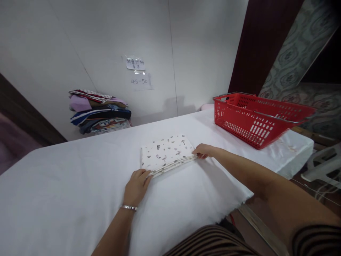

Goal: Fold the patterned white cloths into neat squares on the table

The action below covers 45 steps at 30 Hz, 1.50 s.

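Nearest: dark striped clothing (pixel 213 241) at bottom edge, w/ both bare arms stretched fwd over white-draped counter (pixel 87 181). L hand (pixel 136 186), silver bracelet (pixel 129 207) at wrist, palm down, closed on near-L corner of folded white cloth (pixel 166 151) w/ small plant prints. R hand (pixel 205 150), forearm angled in from lower R, fingers curled, pinching near-R corner. Held at both ends of the layered edge, prob. to keep layers even. Cloth flat, mid-counter, thick edge toward wearer, prob. for easy reach. Farther R, on counter: red basket (pixel 237 122), prob. kept aside for working room. Back L, by pale wall (pixel 199 53): stack of mixed-colour fabrics (pixel 102 113); can't tell if on counter. On wall: two handwritten notes (pixel 141 81), lower one reading "45-50".
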### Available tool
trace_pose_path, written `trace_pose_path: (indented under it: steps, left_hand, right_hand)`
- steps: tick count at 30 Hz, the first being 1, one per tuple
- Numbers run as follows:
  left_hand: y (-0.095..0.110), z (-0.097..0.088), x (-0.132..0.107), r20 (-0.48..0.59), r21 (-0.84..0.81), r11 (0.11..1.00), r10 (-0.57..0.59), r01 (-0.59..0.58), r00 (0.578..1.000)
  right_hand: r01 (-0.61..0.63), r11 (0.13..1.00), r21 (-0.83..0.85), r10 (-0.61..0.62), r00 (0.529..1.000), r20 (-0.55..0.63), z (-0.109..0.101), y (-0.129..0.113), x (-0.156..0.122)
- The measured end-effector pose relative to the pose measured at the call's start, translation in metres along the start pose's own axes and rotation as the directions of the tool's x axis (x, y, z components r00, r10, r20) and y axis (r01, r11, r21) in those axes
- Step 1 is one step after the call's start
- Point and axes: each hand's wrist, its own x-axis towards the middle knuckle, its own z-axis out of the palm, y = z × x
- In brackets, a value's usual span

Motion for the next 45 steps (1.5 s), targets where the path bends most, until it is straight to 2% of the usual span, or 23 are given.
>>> trace_pose_path:
  steps: [10,16,32,39,45]
  left_hand:
    - [0.002,-0.003,-0.001,0.004,-0.028,1.000,0.004,-0.004,1.000]
    - [0.000,-0.001,-0.002,0.001,-0.027,1.000,0.009,-0.009,1.000]
    - [0.001,-0.003,-0.002,0.010,-0.040,0.999,0.007,-0.006,1.000]
    - [0.001,-0.004,-0.004,0.052,-0.044,0.999,0.009,-0.006,0.999]
    - [-0.001,-0.001,-0.004,0.050,-0.002,1.000,0.026,-0.026,0.998]
  right_hand:
    - [0.020,0.998,-0.067,-0.027,0.995,-0.096,0.004,-0.007,-0.006]
    - [0.016,0.998,-0.058,-0.020,0.998,-0.066,0.005,-0.008,-0.008]
    - [0.054,0.998,-0.012,-0.055,0.995,-0.089,0.005,-0.002,0.001]
    - [0.098,0.992,0.084,-0.090,0.992,-0.093,0.006,0.000,0.003]
    - [0.078,0.986,0.150,-0.072,0.996,-0.049,0.004,0.003,0.009]
